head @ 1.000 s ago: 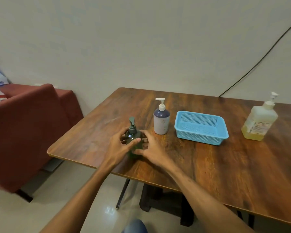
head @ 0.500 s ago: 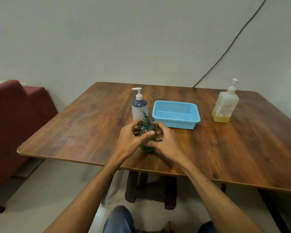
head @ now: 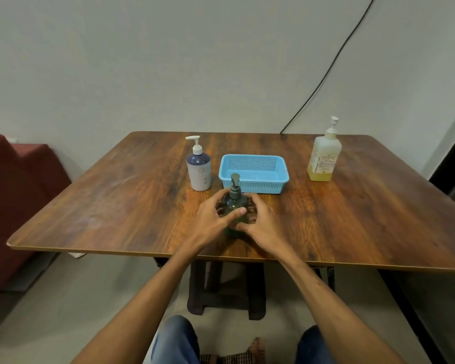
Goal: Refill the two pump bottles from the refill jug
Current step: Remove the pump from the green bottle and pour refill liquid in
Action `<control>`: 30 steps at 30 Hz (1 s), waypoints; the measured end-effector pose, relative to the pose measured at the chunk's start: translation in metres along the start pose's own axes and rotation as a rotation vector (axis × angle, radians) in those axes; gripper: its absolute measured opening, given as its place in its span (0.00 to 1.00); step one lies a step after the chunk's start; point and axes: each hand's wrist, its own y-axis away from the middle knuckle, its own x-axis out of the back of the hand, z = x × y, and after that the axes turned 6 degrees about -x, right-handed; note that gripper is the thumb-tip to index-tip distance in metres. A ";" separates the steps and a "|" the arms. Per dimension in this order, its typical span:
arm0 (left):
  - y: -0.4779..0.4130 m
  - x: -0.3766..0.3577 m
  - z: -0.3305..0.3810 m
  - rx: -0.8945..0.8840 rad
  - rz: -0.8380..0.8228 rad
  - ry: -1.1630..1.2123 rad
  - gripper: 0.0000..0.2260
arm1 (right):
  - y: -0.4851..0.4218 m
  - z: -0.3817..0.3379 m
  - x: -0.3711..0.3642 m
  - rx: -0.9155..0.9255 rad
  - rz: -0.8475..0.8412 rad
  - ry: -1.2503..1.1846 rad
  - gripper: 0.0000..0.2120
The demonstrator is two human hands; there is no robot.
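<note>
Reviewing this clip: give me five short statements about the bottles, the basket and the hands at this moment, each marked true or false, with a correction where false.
1. Both hands are around the dark green pump bottle. True: the left hand and right hand wrap it.
2. The blue basket holds a bottle. False: it looks empty.
3. The white and navy pump bottle stands left of the basket. True.
4. The yellow-liquid bottle lies on its side. False: it stands upright on the table.
5. The green bottle's pump head is off. False: it is on the bottle.
</note>
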 end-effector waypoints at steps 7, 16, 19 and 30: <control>-0.007 0.002 0.013 0.004 0.041 0.159 0.19 | 0.000 0.000 0.007 -0.038 0.013 -0.023 0.33; -0.019 -0.003 0.010 0.020 0.166 0.241 0.14 | 0.003 0.001 0.005 -0.039 0.046 -0.045 0.33; -0.022 -0.009 0.009 0.053 0.292 0.237 0.17 | 0.002 0.002 0.003 -0.024 0.087 -0.031 0.33; -0.024 -0.013 0.010 0.002 0.192 0.235 0.14 | -0.001 0.011 -0.002 -0.047 0.124 -0.023 0.33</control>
